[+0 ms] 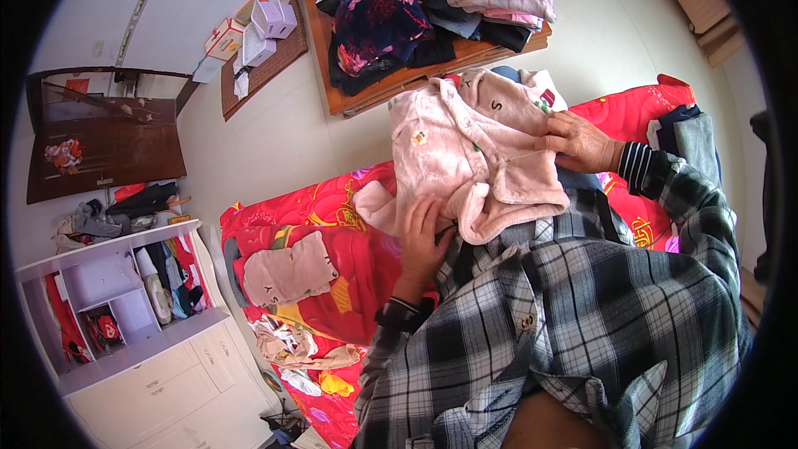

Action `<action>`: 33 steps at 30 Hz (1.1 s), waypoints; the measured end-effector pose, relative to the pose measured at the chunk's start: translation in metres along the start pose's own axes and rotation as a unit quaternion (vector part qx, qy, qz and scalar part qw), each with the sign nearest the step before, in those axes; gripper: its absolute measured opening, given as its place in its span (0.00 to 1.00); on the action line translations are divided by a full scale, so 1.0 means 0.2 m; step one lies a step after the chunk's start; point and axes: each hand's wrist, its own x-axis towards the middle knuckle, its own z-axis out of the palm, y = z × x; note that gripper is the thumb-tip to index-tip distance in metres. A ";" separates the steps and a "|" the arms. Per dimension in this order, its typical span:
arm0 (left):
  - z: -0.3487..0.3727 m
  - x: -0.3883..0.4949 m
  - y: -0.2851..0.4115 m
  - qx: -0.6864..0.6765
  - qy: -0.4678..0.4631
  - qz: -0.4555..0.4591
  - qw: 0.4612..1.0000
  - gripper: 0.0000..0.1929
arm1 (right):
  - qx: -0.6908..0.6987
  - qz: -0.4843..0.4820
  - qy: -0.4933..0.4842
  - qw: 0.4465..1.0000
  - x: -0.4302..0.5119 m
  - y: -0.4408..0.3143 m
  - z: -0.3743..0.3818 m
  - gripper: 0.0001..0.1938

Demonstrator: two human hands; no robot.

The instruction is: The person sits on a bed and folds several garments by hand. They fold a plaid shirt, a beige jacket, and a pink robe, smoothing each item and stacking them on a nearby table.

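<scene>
A pink plush garment (436,143) with small printed motifs and letters is spread over my lap, partly folded. My left hand (426,246) rests at its lower left edge, fingers partly beneath or against the fabric; its grip cannot be made out. On the right side, my right hand (576,140) lies on the garment near a sleeve, with fingers slightly bent over the cloth. A folded pink plush piece (290,268) with similar letters lies to the left on a red blanket (368,274).
A wooden table (330,84) ahead bears piled clothes (383,25). Loose clothing (305,349) lies on the red bedding at lower left. Farther left stands a white wardrobe (156,374) with open compartments. Folded dark and grey clothes (695,140) sit at the right.
</scene>
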 end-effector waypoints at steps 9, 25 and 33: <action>0.04 -0.03 -0.21 -0.052 0.057 -0.017 0.997 0.23 | -0.075 -0.007 0.002 0.997 0.05 0.13 -0.01 0.21; -0.73 0.86 -0.45 0.050 0.266 0.043 0.962 0.17 | -0.070 0.074 0.162 0.981 0.71 0.46 -0.56 0.15; -0.56 0.21 -0.29 0.087 0.045 0.066 0.993 0.15 | -0.059 0.027 -0.028 0.997 0.15 0.04 -0.50 0.16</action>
